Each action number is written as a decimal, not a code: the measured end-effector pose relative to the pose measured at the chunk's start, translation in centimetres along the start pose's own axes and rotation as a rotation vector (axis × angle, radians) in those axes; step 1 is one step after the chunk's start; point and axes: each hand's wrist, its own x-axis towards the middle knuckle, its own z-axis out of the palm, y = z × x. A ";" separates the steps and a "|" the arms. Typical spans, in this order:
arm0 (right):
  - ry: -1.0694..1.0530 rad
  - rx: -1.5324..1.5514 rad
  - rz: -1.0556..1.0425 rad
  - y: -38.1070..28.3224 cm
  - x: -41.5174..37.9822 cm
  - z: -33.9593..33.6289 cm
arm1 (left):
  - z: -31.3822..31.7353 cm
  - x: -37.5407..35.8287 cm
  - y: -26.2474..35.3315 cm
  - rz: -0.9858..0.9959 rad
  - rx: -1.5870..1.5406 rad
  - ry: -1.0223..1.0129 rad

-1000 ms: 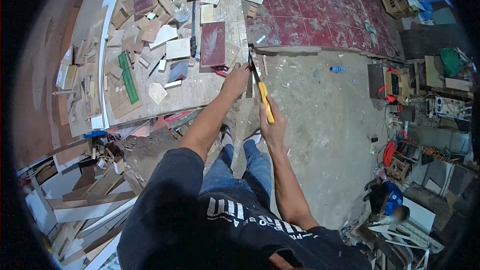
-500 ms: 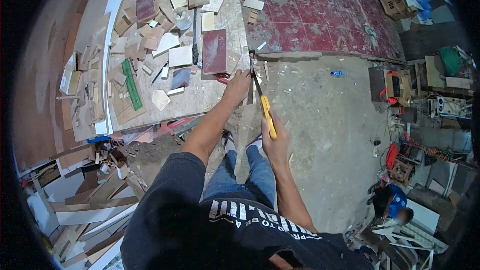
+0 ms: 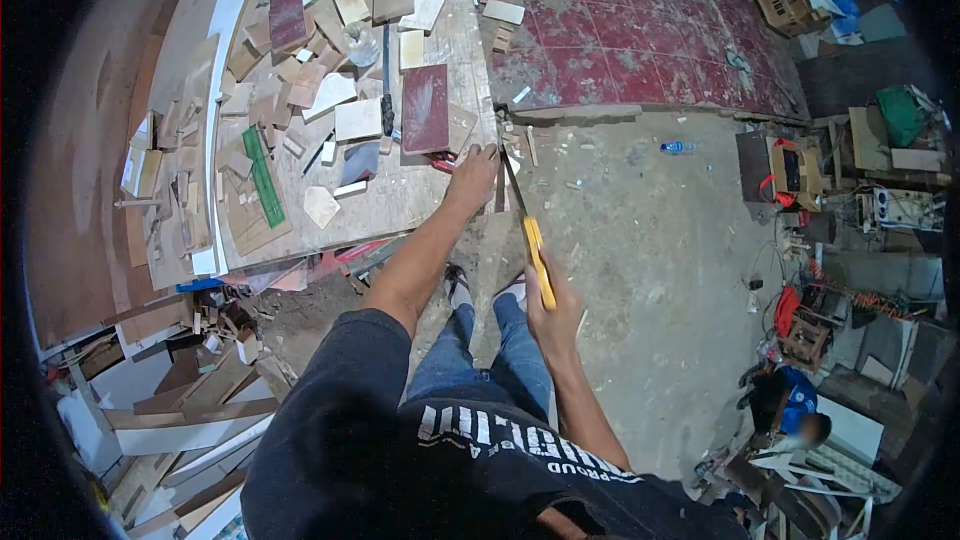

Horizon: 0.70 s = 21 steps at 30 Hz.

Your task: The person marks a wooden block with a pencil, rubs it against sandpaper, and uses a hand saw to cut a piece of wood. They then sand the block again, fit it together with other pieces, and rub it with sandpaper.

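My right hand (image 3: 556, 306) is wrapped round the yellow handle of a handsaw (image 3: 538, 252), in front of my legs. Its narrow dark blade runs up and away to the right edge of the workbench (image 3: 390, 210). There my left hand (image 3: 474, 178) bears down at the bench's edge, fingers bent, close beside the blade's far part. Whatever those fingers hold is hidden beneath them. Just left of this hand lies a red object (image 3: 442, 164), partly covered. A dark red board (image 3: 426, 108) lies flat beyond it.
Wood offcuts (image 3: 358, 116), a green strip (image 3: 264, 176) and a clear container (image 3: 362, 46) crowd the bench. A raised red floor (image 3: 640, 30) lies beyond. A bottle (image 3: 677, 148) rests on the concrete. Another person (image 3: 795, 405) is at lower right; scrap boards (image 3: 190, 410) fill lower left.
My right hand has drawn the saw back toward my body, so its handle sits lower in view. My left hand stays at the bench edge.
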 end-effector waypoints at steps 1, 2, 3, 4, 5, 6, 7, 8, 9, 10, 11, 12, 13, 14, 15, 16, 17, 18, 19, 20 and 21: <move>-0.003 -0.003 -0.002 -0.1 -0.5 -0.4 | -0.1 0.1 0.0 -0.003 -0.004 0.002; -0.023 0.011 0.026 -0.2 -1.1 -0.8 | 0.0 0.0 0.1 -0.009 -0.021 0.013; -0.041 0.027 0.053 -0.3 -1.3 -0.9 | -0.1 0.0 0.1 -0.015 -0.036 0.026; -0.044 0.028 0.048 0.1 -0.3 -0.2 | -0.2 0.3 -0.2 -0.019 -0.035 0.029; -0.024 0.017 -0.017 0.8 1.5 1.2 | -0.2 0.5 -0.4 -0.025 -0.061 0.045; -0.004 -0.001 -0.065 1.5 2.1 2.1 | 0.3 -0.1 0.0 -0.026 -0.097 0.045; -0.001 -0.001 -0.066 2.2 2.9 3.1 | 0.6 0.0 0.0 -0.024 -0.096 0.046; -0.001 0.013 -0.068 2.9 4.2 4.3 | 0.6 0.6 -0.4 -0.005 -0.046 0.056; -0.009 0.020 -0.053 3.0 4.3 4.7 | 0.8 0.2 -0.4 0.011 -0.007 0.049; -0.009 0.018 -0.048 3.1 3.6 4.4 | 0.9 -0.1 -0.3 0.012 -0.010 0.044; 0.015 0.008 -0.097 3.0 2.8 3.8 | 1.0 0.1 -0.2 0.009 -0.030 0.039; 0.039 -0.002 -0.148 2.9 2.0 3.1 | 0.8 0.2 -0.2 0.004 -0.049 0.036; 0.038 -0.003 -0.150 2.1 0.6 2.1 | 0.6 0.2 -0.2 0.003 -0.050 0.038; -0.004 0.014 -0.054 0.8 -1.2 0.5 | 0.4 -0.1 0.1 -0.003 -0.060 0.038; -0.044 0.031 0.036 0.2 -1.8 -0.3 | 0.2 0.1 0.1 -0.010 -0.068 0.045; -0.048 0.028 0.032 0.7 -1.6 -0.2 | 0.2 0.2 0.0 -0.014 -0.071 0.049; -0.041 0.053 0.052 1.4 -1.6 0.0 | 0.3 0.1 0.0 -0.009 -0.070 0.051; -0.032 0.079 0.073 1.7 -1.6 0.1 | 0.3 0.0 0.0 -0.003 -0.067 0.052; -0.057 0.062 0.119 1.2 0.2 0.7 | 0.1 0.1 -0.1 -0.005 -0.068 0.053; -0.026 0.036 0.010 2.6 2.4 2.3 | -0.1 0.2 0.1 -0.018 -0.057 0.030; 0.005 0.012 -0.100 4.0 4.2 3.7 | -0.1 0.1 0.3 -0.029 -0.044 0.006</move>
